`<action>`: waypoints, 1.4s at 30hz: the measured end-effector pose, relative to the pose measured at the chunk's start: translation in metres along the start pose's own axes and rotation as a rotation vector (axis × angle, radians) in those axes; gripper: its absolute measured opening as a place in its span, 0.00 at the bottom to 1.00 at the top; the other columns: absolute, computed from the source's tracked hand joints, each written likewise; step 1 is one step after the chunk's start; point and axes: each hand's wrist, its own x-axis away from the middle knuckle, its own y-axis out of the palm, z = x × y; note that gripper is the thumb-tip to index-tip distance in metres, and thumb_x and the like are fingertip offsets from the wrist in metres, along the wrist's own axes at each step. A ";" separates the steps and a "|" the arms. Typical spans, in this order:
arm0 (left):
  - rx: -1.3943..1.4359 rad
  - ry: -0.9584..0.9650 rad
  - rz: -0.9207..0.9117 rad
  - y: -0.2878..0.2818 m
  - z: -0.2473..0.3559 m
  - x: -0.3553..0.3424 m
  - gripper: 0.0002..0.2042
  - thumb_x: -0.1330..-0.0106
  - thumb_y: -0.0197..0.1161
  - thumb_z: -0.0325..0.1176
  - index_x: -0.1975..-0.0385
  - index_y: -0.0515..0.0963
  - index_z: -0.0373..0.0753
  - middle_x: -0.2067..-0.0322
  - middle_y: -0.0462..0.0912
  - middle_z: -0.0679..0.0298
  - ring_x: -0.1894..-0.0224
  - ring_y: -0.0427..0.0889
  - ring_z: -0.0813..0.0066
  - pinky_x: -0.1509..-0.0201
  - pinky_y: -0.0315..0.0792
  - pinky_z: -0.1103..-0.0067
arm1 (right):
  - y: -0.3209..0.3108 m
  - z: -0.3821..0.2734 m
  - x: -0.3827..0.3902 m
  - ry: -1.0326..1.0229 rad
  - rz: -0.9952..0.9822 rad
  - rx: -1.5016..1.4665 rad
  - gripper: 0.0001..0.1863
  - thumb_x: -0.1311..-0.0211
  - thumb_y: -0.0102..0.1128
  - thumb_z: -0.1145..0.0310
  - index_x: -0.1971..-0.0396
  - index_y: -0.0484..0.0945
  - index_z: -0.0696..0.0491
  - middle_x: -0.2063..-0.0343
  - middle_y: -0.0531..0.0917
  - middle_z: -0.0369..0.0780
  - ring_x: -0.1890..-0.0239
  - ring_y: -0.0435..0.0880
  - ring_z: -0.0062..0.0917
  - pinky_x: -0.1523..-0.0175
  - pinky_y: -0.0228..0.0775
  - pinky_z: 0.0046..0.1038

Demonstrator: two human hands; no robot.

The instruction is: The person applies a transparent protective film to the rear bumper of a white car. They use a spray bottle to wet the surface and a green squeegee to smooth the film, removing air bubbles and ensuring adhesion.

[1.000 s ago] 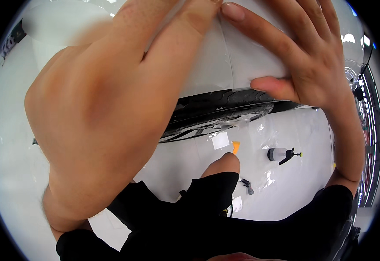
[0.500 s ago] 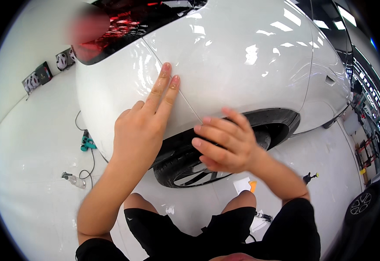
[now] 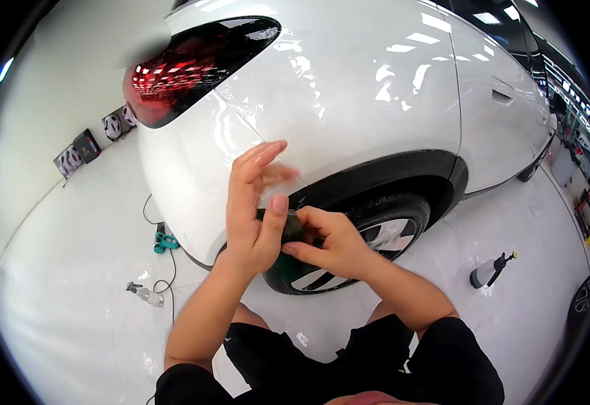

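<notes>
A white car's rear panel [image 3: 376, 115] with a thin seam fills the upper view, with a dark red tail lamp [image 3: 173, 88] and a black-trimmed wheel [image 3: 409, 226]. My left hand [image 3: 251, 209] is raised before the panel, blurred at the fingertips, fingers apart and loosely bent. My right hand [image 3: 328, 246] grips a small dark green flat item [image 3: 289, 224], too hidden to tell exactly, beside my left thumb and palm.
On the floor are a teal power tool [image 3: 165, 241] with a cord, a clear spray bottle [image 3: 146, 293] and a pump sprayer [image 3: 487, 273]. Boxes [image 3: 85, 145] stand along the left wall. Another car [image 3: 582, 300] is at the far right.
My view has pulled back, showing more of the car. My left fingers have lifted off the seam, and my right hand now holds the green item close by my left hand.
</notes>
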 end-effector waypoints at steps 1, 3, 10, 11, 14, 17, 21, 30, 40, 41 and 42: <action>-0.372 0.171 -0.003 -0.008 -0.006 -0.011 0.24 0.27 0.55 0.33 0.33 0.68 0.32 0.33 0.67 0.46 0.39 0.75 0.55 0.34 0.67 0.61 | -0.013 -0.006 0.001 -0.146 0.093 0.160 0.16 0.40 0.73 0.70 0.56 0.79 0.58 0.71 0.79 0.36 0.71 0.76 0.18 0.65 0.71 0.22; -0.945 0.360 -0.031 -0.033 -0.023 -0.023 0.27 0.28 0.54 0.38 0.29 0.67 0.36 0.26 0.61 0.51 0.25 0.60 0.48 0.23 0.52 0.56 | -0.051 -0.018 -0.016 -0.489 0.347 0.449 0.12 0.37 0.69 0.71 0.57 0.79 0.57 0.70 0.79 0.37 0.69 0.75 0.20 0.61 0.71 0.24; -1.085 0.315 -0.266 -0.043 -0.033 -0.022 0.28 0.28 0.53 0.37 0.28 0.66 0.37 0.27 0.63 0.51 0.24 0.59 0.48 0.21 0.49 0.57 | -0.228 -0.061 -0.121 -0.656 0.928 1.184 0.16 0.31 0.56 0.70 0.45 0.78 0.52 0.58 0.81 0.42 0.60 0.82 0.32 0.56 0.75 0.29; -1.084 0.312 -0.265 -0.045 -0.035 -0.020 0.28 0.28 0.53 0.37 0.28 0.66 0.37 0.27 0.63 0.51 0.24 0.59 0.48 0.21 0.49 0.57 | -0.222 -0.059 -0.137 -0.583 0.962 1.332 0.17 0.31 0.57 0.70 0.44 0.79 0.51 0.55 0.81 0.42 0.55 0.82 0.35 0.52 0.75 0.32; -0.916 0.342 -0.073 -0.042 -0.056 -0.019 0.29 0.29 0.57 0.37 0.29 0.65 0.36 0.28 0.65 0.49 0.25 0.61 0.50 0.22 0.51 0.58 | -0.159 -0.054 -0.169 -0.573 0.985 1.301 0.15 0.34 0.58 0.71 0.47 0.79 0.52 0.53 0.81 0.41 0.50 0.81 0.41 0.49 0.76 0.37; -0.800 0.353 0.237 -0.055 -0.066 -0.016 0.29 0.26 0.53 0.36 0.29 0.58 0.30 0.28 0.62 0.44 0.25 0.61 0.50 0.23 0.54 0.59 | -0.056 -0.044 -0.184 -0.734 0.824 1.100 0.13 0.38 0.57 0.75 0.53 0.80 0.53 0.56 0.82 0.38 0.57 0.81 0.37 0.54 0.76 0.38; -0.472 0.173 0.472 -0.065 -0.063 -0.012 0.28 0.21 0.45 0.40 0.29 0.52 0.28 0.26 0.55 0.49 0.24 0.56 0.56 0.23 0.53 0.58 | 0.054 -0.026 -0.158 -0.807 0.567 1.000 0.14 0.47 0.59 0.75 0.58 0.79 0.53 0.61 0.81 0.39 0.60 0.81 0.33 0.58 0.75 0.35; -0.487 0.103 0.377 -0.075 -0.063 -0.001 0.29 0.20 0.39 0.45 0.28 0.54 0.28 0.26 0.57 0.49 0.24 0.56 0.58 0.21 0.51 0.59 | -0.133 -0.096 -0.146 -0.494 0.931 0.997 0.16 0.28 0.56 0.62 0.50 0.82 0.55 0.51 0.82 0.49 0.45 0.80 0.46 0.39 0.70 0.42; -0.653 0.213 0.298 -0.068 -0.072 0.003 0.33 0.20 0.36 0.52 0.28 0.55 0.29 0.27 0.57 0.47 0.24 0.58 0.54 0.23 0.52 0.58 | 0.032 -0.004 -0.102 -0.746 0.380 1.008 0.15 0.46 0.59 0.75 0.57 0.80 0.53 0.62 0.81 0.36 0.63 0.81 0.29 0.63 0.76 0.29; -0.704 0.212 0.275 -0.070 -0.070 0.003 0.33 0.20 0.35 0.54 0.28 0.54 0.30 0.27 0.56 0.47 0.24 0.57 0.53 0.23 0.52 0.57 | 0.030 -0.003 -0.096 -0.728 0.396 0.999 0.15 0.46 0.59 0.75 0.57 0.80 0.53 0.62 0.81 0.36 0.63 0.81 0.29 0.63 0.76 0.29; -0.707 0.207 0.252 -0.069 -0.070 0.004 0.33 0.20 0.35 0.54 0.28 0.54 0.30 0.27 0.56 0.47 0.24 0.57 0.53 0.23 0.52 0.57 | 0.027 -0.002 -0.091 -0.714 0.401 0.985 0.13 0.46 0.58 0.74 0.59 0.79 0.53 0.62 0.81 0.37 0.61 0.80 0.31 0.61 0.76 0.30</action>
